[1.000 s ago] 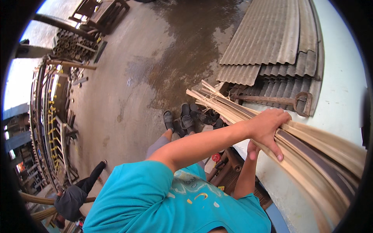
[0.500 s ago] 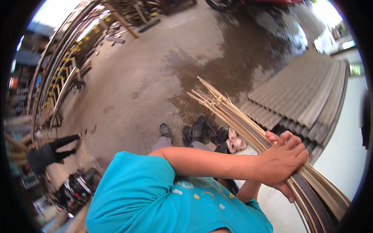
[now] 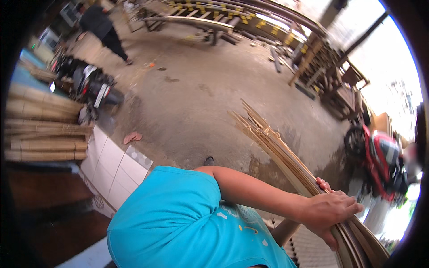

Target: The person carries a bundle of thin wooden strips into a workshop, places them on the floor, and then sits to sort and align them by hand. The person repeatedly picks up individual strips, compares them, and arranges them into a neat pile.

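Observation:
A long bundle of thin bamboo strips (image 3: 290,161) slants from the middle of the head view to its lower right, with frayed, splintered ends at the far end. My left hand (image 3: 328,214) reaches across my body and lies closed over the top of the bundle, its thumb down along the near side. Fingers of my right hand (image 3: 322,184) curl up around the far side of the same strips. The rest of that hand is hidden behind the bundle and my left arm.
Black motorbike (image 3: 91,85) and stacked bamboo poles (image 3: 49,145) stand left, beside a white tiled step (image 3: 105,163). A person (image 3: 100,29) is at the far left. A wooden rack (image 3: 192,20) lies ahead; a red motorbike (image 3: 380,161) stands right. Corrugated sheets (image 3: 313,245) show below.
My body has turned left, so the rack now lies ahead and the tiled step has come into view. Both hands still hold the bamboo strips, which have turned with me.

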{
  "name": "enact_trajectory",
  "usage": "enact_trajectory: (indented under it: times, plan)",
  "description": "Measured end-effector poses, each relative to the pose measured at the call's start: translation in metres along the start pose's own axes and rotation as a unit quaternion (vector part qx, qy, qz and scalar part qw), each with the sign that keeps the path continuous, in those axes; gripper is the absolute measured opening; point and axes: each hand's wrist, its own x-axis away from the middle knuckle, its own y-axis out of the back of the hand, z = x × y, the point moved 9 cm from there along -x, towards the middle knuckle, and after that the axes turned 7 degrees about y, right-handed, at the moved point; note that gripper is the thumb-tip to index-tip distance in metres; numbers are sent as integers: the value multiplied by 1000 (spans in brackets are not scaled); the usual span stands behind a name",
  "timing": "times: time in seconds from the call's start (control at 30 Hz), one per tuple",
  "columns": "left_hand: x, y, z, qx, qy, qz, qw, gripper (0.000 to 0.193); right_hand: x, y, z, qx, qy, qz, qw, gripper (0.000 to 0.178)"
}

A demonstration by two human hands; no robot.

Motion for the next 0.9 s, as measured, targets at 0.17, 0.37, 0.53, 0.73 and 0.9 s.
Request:
enact_trajectory:
  times: [0.17,0.37,0.53,0.73,0.9]
  plan:
    - [30,164,14,54,-50,-172,982,108,-53,-138,-71,-103,-27,105,989,67]
    - [233,340,98,-226,299,-289,881,107,-88,-280,-129,-201,-100,119,967,48]
    - [438,403,136,-364,512,-337,701,121,-106,-361,-182,-314,-166,177,918,51]
    - [566,442,136,-413,536,-453,580,116,-104,-459,-272,-385,-263,190,864,51]
    - [633,476,146,-396,473,-583,528,91,-93,-564,-358,-420,-347,219,810,53]
